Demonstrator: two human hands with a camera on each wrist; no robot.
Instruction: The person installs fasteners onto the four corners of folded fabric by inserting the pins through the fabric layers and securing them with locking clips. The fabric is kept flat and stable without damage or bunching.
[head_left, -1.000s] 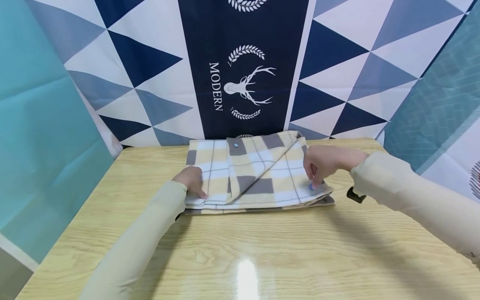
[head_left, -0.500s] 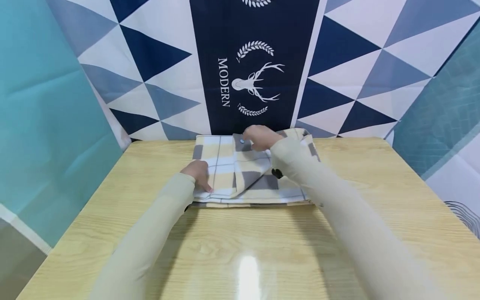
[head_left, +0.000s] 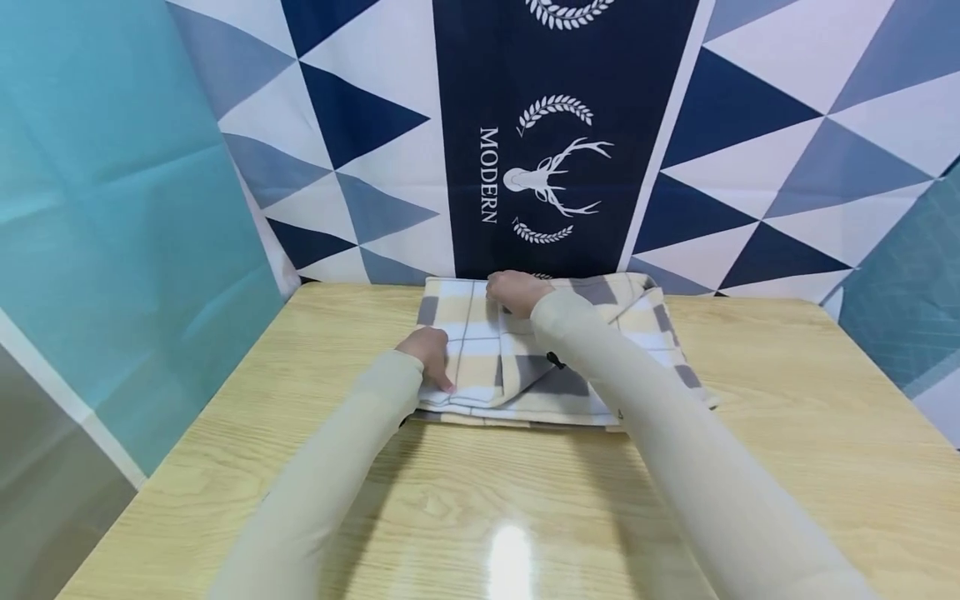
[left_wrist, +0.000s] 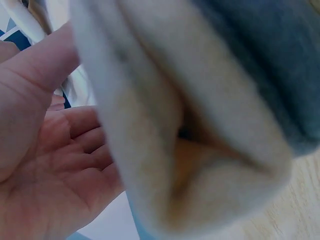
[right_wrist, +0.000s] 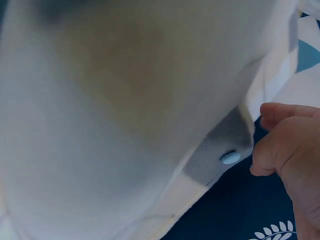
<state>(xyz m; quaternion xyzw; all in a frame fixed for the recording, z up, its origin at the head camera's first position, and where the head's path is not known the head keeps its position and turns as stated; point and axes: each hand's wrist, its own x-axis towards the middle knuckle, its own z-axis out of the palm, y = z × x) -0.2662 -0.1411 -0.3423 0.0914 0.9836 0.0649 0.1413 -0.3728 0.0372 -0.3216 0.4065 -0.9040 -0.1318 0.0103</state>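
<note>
A plaid fleece blanket [head_left: 476, 371] in cream, white and grey-brown lies folded in a flat bundle, a slanted flap across its top. My left hand [head_left: 429, 350] grips its left edge, the thumb lying over the upper layers. In the left wrist view the open end of the rounded fold [left_wrist: 145, 150] shows against thumb and fingers. My right hand [head_left: 517, 292] reaches over to the flap's far left corner, fingers bent. The right wrist view has a pale blue snap button [right_wrist: 231, 158] on a grey-brown square, the right fingertips just beside that corner with space between them.
The bundle lies at the back of a light wood-grain table [head_left: 442, 500]. Right behind it rises a cloth backdrop [head_left: 375, 108] with blue triangles and a deer print. A turquoise panel [head_left: 135, 208] stands on the left, another patterned panel [head_left: 900, 308] on the right.
My right hand has left a blue snap at the blanket's front right and crossed to the flap's far left corner. My left hand stays at the left edge. The head view has shifted.
</note>
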